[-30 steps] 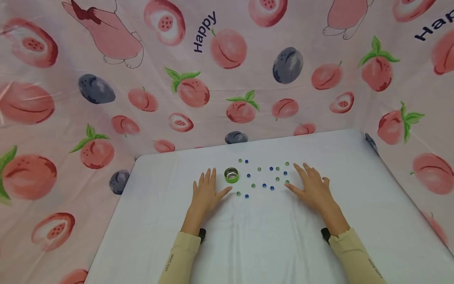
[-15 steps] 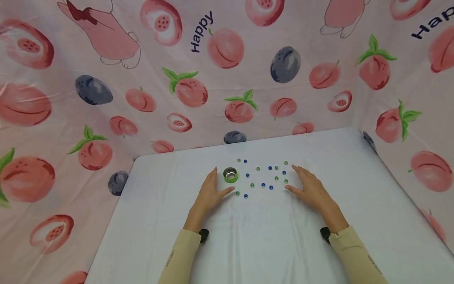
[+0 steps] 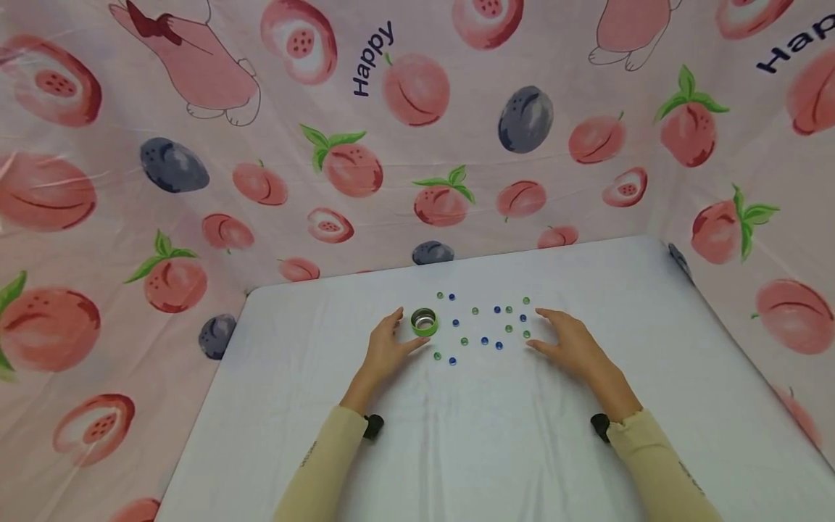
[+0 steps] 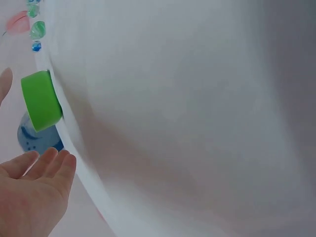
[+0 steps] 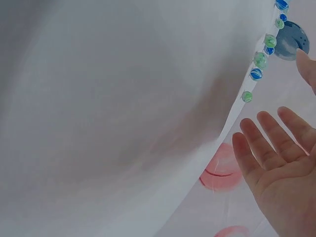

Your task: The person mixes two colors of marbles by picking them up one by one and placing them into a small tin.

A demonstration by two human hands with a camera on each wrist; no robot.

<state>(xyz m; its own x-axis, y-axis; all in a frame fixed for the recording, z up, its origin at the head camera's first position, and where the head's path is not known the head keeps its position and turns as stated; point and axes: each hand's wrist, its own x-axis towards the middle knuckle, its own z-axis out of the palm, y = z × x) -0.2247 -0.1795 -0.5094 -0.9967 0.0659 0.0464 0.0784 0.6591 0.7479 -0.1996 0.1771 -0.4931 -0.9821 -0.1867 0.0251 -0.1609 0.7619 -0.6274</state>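
Note:
A small round green cup (image 3: 424,331) with a shiny metal inside stands upright on the white table. My left hand (image 3: 385,354) is just left of it, thumb and fingers apart on either side; I see no grip on it. In the left wrist view, the cup (image 4: 42,101) sits beyond the fingers of that hand (image 4: 42,190). Right of the cup lie several glass marbles, green ones (image 3: 475,311) and blue ones (image 3: 485,341). Beside the rightmost marbles is my right hand (image 3: 572,346), holding nothing. In the right wrist view its fingers (image 5: 269,140) are relaxed, near a green marble (image 5: 247,97).
A white cloth covers the table (image 3: 496,442). Behind and at both sides hangs a pink curtain (image 3: 385,152) printed with fruit. Each wrist wears a dark camera, like the one on the left (image 3: 373,428).
The spread fingers of both hands have drawn together and bent a little. My left hand has moved slightly right, nearer the cup. Cup and marbles stay in place.

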